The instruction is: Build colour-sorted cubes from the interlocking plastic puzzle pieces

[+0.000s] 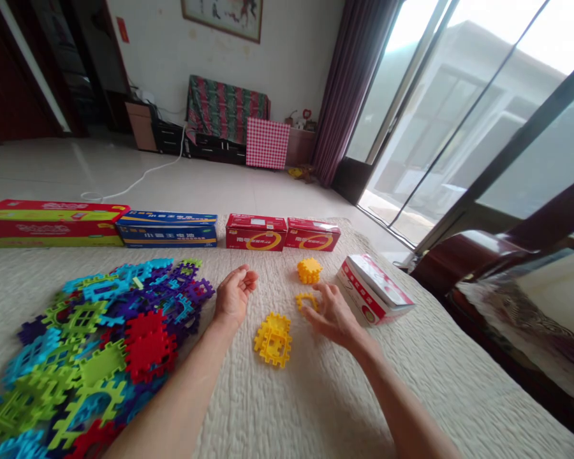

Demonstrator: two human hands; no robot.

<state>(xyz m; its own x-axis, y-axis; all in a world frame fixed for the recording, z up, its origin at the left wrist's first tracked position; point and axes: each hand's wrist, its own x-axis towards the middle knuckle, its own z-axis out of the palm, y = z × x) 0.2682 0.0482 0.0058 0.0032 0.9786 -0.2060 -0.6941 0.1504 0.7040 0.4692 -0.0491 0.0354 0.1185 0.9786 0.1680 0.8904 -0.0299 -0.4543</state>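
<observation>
My left hand (pixel 236 294) hovers palm-up with curled fingers, between the heap of coloured plastic pieces (pixel 103 363) and the yellow pieces; nothing shows in it. My right hand (pixel 332 313) has its thumb and fingers apart around a yellow frame-shaped piece (pixel 306 298), touching or just over its right edge. Behind that piece stands a stack of yellow pieces (pixel 309 270). Nearer to me, a loose pile of yellow pieces (pixel 273 340) lies between my forearms.
Along the far edge of the quilted surface (pixel 354 408) stand a red-green box (pixel 52 224), a blue box (pixel 167 229) and two red boxes (pixel 257 233). A white-red box (pixel 374 290) lies right of my right hand.
</observation>
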